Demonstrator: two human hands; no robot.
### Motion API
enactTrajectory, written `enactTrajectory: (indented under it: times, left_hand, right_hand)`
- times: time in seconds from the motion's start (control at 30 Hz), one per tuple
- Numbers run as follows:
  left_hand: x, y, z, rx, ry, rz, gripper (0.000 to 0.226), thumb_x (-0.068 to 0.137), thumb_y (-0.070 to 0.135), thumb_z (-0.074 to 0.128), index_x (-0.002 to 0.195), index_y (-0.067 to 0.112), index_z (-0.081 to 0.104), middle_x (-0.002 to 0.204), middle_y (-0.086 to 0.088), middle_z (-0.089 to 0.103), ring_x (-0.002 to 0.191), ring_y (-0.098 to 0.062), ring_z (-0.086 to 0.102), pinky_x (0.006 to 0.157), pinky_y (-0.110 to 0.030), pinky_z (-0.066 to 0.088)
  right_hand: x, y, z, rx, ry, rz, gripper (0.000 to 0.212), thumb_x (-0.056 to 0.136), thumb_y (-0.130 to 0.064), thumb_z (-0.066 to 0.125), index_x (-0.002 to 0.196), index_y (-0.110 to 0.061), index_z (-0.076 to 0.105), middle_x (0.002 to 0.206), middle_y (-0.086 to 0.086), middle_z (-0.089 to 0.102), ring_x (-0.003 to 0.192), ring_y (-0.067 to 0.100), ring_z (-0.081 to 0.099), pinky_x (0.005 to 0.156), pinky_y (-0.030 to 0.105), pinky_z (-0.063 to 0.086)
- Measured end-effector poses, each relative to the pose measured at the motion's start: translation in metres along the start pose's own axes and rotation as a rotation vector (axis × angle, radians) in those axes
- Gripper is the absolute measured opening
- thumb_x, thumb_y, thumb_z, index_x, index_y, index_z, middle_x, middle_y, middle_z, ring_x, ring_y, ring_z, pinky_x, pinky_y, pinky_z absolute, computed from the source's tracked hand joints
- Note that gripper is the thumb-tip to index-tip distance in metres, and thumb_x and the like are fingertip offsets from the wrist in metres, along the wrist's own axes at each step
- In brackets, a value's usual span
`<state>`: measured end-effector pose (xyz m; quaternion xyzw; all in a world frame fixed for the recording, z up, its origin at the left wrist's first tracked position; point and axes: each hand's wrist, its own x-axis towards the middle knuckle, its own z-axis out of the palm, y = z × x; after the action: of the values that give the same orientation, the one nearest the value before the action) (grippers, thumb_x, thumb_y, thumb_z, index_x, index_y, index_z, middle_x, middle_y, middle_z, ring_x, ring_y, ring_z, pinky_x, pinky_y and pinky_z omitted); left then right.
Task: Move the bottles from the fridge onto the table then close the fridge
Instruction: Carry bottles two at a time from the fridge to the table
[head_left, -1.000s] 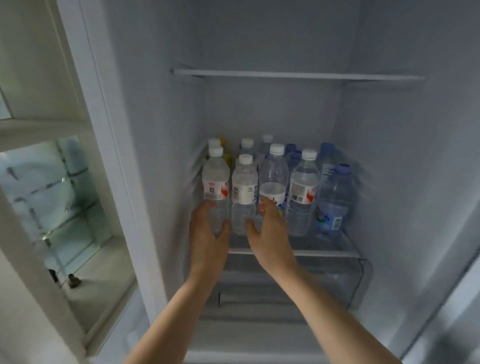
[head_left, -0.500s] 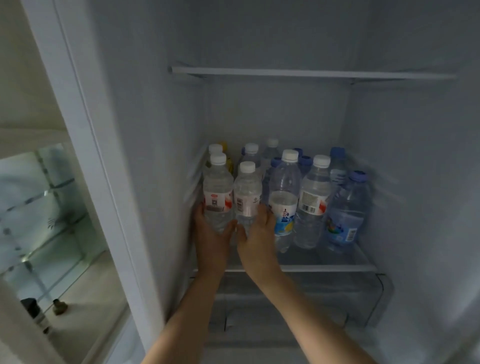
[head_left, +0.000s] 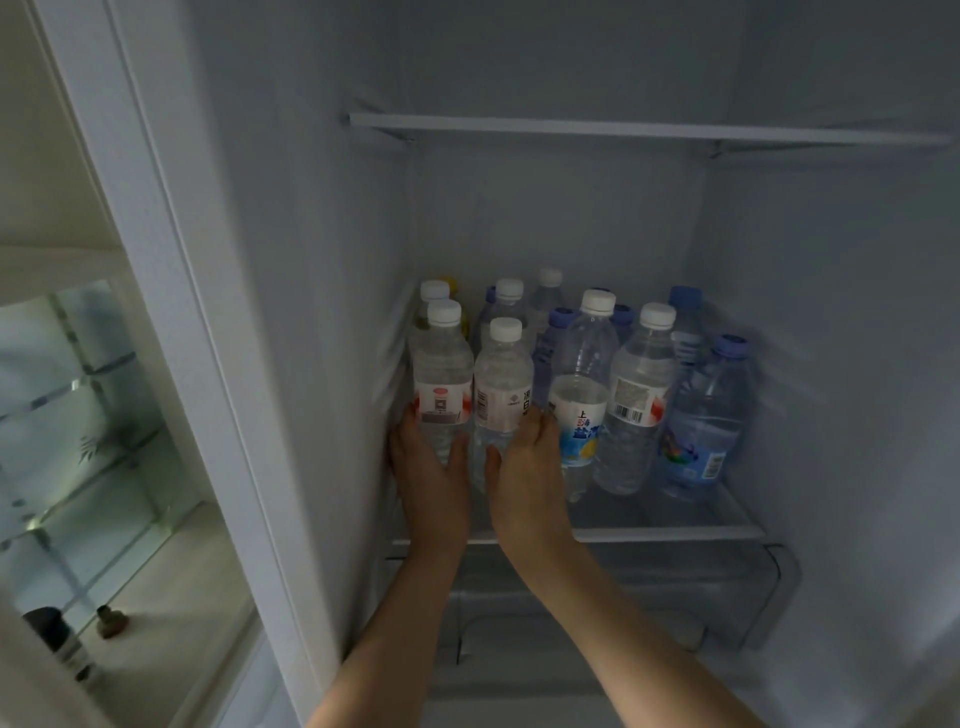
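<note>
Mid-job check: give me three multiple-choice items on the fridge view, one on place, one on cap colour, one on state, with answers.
1. The left hand is on which bottle?
A. front-left bottle
B. far-right bottle
C. a bottle on the top shelf

2. That bottle's cap colour?
A. blue
B. white
C. yellow

3. The upper shelf is:
A. full
B. bare
C. missing

Answers: 1 A, its fingers wrap the front-left bottle beside the fridge wall. 2 B, the cap is white. 3 B, nothing stands on it.

left hand (head_left: 428, 475) and right hand (head_left: 524, 467) each grip a front bottle (fridge shelf (head_left: 675, 532)).
</note>
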<state>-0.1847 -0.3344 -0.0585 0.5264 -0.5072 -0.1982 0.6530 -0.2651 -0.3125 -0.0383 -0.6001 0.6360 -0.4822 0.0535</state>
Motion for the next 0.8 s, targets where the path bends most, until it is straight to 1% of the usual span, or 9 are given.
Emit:
enactTrajectory:
  times: [0.07, 0.1, 0.17, 0.2, 0.33, 0.4, 0.47, 0.67, 0.8]
  left_hand:
    - [0.000, 0.001, 0.001, -0.024, -0.008, 0.007, 0.059, 0.086, 0.012, 0.068, 0.138, 0.011, 0.040, 0.135, -0.007, 0.051, 0.124, -0.020, 0.050, 0.105, -0.042, 0.043]
    - [0.000, 0.001, 0.001, -0.054, -0.022, -0.002, 0.059, 0.087, 0.012, 0.068, 0.138, 0.012, 0.039, 0.135, -0.006, 0.051, 0.123, -0.018, 0.051, 0.103, -0.038, 0.045]
    - [-0.001, 0.003, 0.002, -0.111, -0.068, -0.038, 0.063, 0.088, 0.011, 0.068, 0.139, 0.017, 0.032, 0.136, -0.002, 0.048, 0.120, -0.010, 0.050, 0.097, -0.025, 0.044]
    - [-0.002, 0.003, 0.002, -0.127, -0.083, -0.048, 0.066, 0.088, 0.010, 0.068, 0.140, 0.020, 0.029, 0.137, -0.001, 0.047, 0.120, -0.008, 0.050, 0.095, -0.020, 0.043]
    - [-0.002, 0.000, 0.003, -0.106, -0.063, -0.029, 0.070, 0.086, 0.007, 0.068, 0.142, 0.020, 0.027, 0.139, 0.000, 0.045, 0.126, -0.012, 0.047, 0.104, -0.029, 0.041]
    - [-0.004, 0.001, 0.002, -0.081, -0.047, -0.024, 0.070, 0.087, 0.006, 0.068, 0.142, 0.017, 0.028, 0.136, 0.006, 0.044, 0.125, -0.008, 0.046, 0.102, -0.020, 0.038]
    - [-0.011, 0.006, 0.000, -0.063, -0.028, -0.015, 0.070, 0.087, 0.006, 0.068, 0.143, 0.017, 0.027, 0.134, 0.008, 0.042, 0.122, 0.000, 0.043, 0.098, -0.009, 0.034]
    - [-0.039, 0.020, -0.006, -0.055, 0.019, -0.028, 0.072, 0.091, 0.010, 0.063, 0.148, 0.020, 0.020, 0.144, 0.007, 0.038, 0.129, -0.003, 0.039, 0.107, -0.024, 0.034]
    - [-0.051, 0.029, -0.013, -0.098, 0.007, -0.073, 0.069, 0.092, 0.012, 0.062, 0.148, 0.020, 0.022, 0.144, 0.004, 0.042, 0.127, -0.003, 0.044, 0.105, -0.022, 0.037]
  right_hand:
    - [0.002, 0.000, -0.001, 0.126, -0.044, 0.036, 0.047, 0.096, -0.005, 0.050, 0.140, -0.005, 0.034, 0.140, 0.015, 0.044, 0.128, 0.026, 0.047, 0.103, 0.017, 0.041]
    - [0.001, 0.000, -0.002, 0.168, -0.057, 0.037, 0.049, 0.096, -0.007, 0.050, 0.142, -0.008, 0.031, 0.141, 0.012, 0.044, 0.129, 0.025, 0.046, 0.104, 0.018, 0.038]
    - [-0.002, 0.000, -0.006, 0.240, -0.095, 0.051, 0.057, 0.095, -0.012, 0.053, 0.145, -0.010, 0.025, 0.144, 0.012, 0.041, 0.131, 0.025, 0.042, 0.108, 0.032, 0.035]
    - [-0.002, 0.000, -0.008, 0.279, -0.105, 0.060, 0.060, 0.094, -0.013, 0.054, 0.146, -0.011, 0.023, 0.145, 0.012, 0.040, 0.131, 0.026, 0.041, 0.107, 0.035, 0.034]
    - [0.000, -0.001, -0.005, 0.347, -0.053, 0.046, 0.060, 0.089, -0.009, 0.062, 0.139, -0.012, 0.029, 0.139, 0.012, 0.043, 0.126, 0.023, 0.046, 0.105, 0.034, 0.042]
    - [0.001, 0.002, 0.000, 0.316, -0.009, -0.023, 0.062, 0.084, -0.004, 0.068, 0.134, -0.011, 0.031, 0.137, 0.011, 0.042, 0.126, 0.019, 0.047, 0.101, 0.034, 0.048]
    - [0.003, 0.006, 0.002, 0.277, 0.005, -0.067, 0.063, 0.082, -0.007, 0.071, 0.133, -0.006, 0.033, 0.136, 0.012, 0.044, 0.125, 0.019, 0.047, 0.100, 0.034, 0.049]
    - [0.000, 0.018, -0.011, 0.277, -0.046, -0.148, 0.062, 0.082, -0.015, 0.073, 0.135, -0.004, 0.042, 0.130, 0.013, 0.052, 0.124, 0.022, 0.050, 0.103, 0.039, 0.045]
    - [-0.008, 0.020, -0.018, 0.362, -0.045, -0.159, 0.062, 0.081, -0.016, 0.075, 0.134, -0.008, 0.043, 0.129, 0.007, 0.054, 0.124, 0.017, 0.051, 0.102, 0.039, 0.045]
